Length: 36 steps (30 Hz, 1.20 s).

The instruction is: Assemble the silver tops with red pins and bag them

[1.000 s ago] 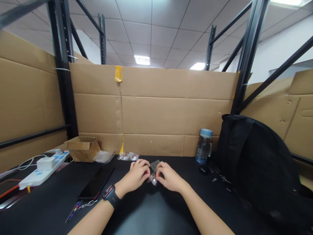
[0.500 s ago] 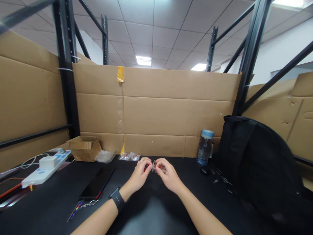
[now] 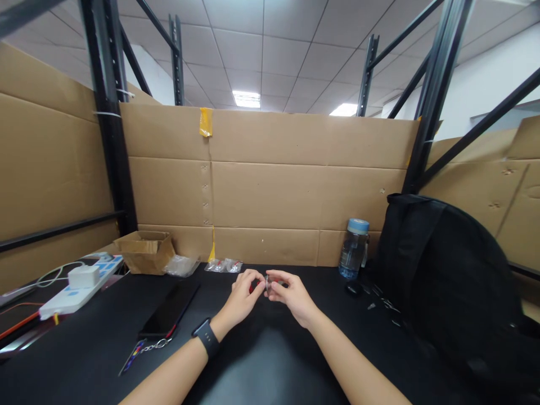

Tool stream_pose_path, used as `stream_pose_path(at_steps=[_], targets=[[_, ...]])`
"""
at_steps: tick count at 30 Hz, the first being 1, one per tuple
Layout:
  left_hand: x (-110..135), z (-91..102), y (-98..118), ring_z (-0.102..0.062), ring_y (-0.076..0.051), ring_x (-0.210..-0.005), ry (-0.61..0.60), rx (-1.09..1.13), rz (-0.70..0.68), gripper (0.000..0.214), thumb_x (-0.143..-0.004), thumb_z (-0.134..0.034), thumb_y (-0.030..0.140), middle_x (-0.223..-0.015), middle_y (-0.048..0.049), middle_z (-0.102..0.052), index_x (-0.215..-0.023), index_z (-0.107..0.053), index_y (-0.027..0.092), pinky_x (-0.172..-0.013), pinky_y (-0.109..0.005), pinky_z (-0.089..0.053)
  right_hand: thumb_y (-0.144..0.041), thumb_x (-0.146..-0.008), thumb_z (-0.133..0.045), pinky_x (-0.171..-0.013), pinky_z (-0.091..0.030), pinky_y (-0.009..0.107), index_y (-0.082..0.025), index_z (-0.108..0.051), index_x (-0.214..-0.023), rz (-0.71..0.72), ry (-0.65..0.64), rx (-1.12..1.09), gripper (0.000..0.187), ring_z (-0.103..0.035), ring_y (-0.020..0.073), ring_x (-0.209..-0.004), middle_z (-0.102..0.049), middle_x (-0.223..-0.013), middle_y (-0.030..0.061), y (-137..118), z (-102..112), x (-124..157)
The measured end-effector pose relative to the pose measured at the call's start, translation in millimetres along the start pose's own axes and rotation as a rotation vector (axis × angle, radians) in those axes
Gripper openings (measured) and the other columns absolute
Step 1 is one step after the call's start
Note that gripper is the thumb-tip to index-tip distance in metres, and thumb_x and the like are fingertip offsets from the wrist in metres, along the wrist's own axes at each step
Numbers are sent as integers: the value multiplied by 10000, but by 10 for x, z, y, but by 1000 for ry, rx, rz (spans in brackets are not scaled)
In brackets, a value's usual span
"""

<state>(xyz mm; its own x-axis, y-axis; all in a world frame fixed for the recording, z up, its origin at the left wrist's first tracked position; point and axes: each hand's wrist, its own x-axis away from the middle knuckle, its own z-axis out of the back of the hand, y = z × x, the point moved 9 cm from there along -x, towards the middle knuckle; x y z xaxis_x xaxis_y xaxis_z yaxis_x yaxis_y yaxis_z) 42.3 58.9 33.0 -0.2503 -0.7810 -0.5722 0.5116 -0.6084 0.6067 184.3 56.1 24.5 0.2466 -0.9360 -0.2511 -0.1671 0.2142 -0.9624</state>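
Note:
A small round silvery object with red parts (image 3: 267, 285) is held between both hands above the black tabletop (image 3: 270, 360). It stands edge-on to me and is mostly covered by fingers, so its kind is unclear. My left hand (image 3: 241, 297) pinches its left side with thumb and fingertips; a dark watch is on that wrist. From the other side, my right hand (image 3: 294, 295) grips it between thumb and fingers. Just beyond the left hand lie small clear plastic bags (image 3: 223, 265) with bits of red and silver in them.
To the left are a phone (image 3: 169, 309) with a keychain, a white power strip (image 3: 80, 291), an open cardboard box (image 3: 145, 256) and a clear plastic bag (image 3: 181, 266). A water bottle (image 3: 353, 250) and black backpack (image 3: 447, 292) stand right. Cardboard (image 3: 270, 191) walls the back.
Fingers of my right hand have straightened a little and shifted on the small object. My left hand keeps its pinch. The whole view has tilted slightly.

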Motion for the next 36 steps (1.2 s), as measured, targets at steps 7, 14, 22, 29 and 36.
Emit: stream_pose_path(at_steps=[7,14,22,29,36], targets=[[30,-97,-97,-529,-236,-1142,-34,-111,106,298,-1013,-412,479,-1180,-28,-632,-1114,-615,286,-994,-441,-410,-191,-795,-744,-908,-592,399,-171,-647,-1200,-216,-8,-351,417,-761,222,-853,-757,-994,100,63,84,33],[113,-385,-36,-420,-287,-1284,-205,-306,0,362,-1019,-391,474,-1419,-54,-526,-1313,-549,334,-1037,-534,-364,-234,-845,-715,-824,-627,353,-173,-635,-1151,-209,110,-494,322,-765,250,-895,-731,-1068,110,-2,410,-49],[202,-615,-38,-375,-326,-1327,-360,-358,-85,424,-991,-455,462,-1427,-89,-545,-1390,-487,321,-1063,-591,-301,-156,-772,-794,-801,-633,348,-169,-640,-1080,-112,236,-476,344,-764,242,-859,-741,-995,80,-37,809,-138],[181,-529,-52,-447,-309,-1283,-334,-274,5,609,-966,-487,444,-1253,-130,-655,-1518,-347,228,-1076,-552,-295,-158,-774,-764,-785,-626,353,-190,-624,-1079,-128,223,-397,338,-763,227,-822,-741,-982,79,-13,838,-137],[265,-417,-37,-425,-333,-1278,-526,-235,-27,254,-863,-641,441,-1284,-16,-654,-1104,-688,373,-1060,-577,-300,-270,-763,-735,-654,-563,270,-208,-655,-1123,-111,173,-50,375,-744,193,-787,-720,-1086,76,-111,780,-108]])
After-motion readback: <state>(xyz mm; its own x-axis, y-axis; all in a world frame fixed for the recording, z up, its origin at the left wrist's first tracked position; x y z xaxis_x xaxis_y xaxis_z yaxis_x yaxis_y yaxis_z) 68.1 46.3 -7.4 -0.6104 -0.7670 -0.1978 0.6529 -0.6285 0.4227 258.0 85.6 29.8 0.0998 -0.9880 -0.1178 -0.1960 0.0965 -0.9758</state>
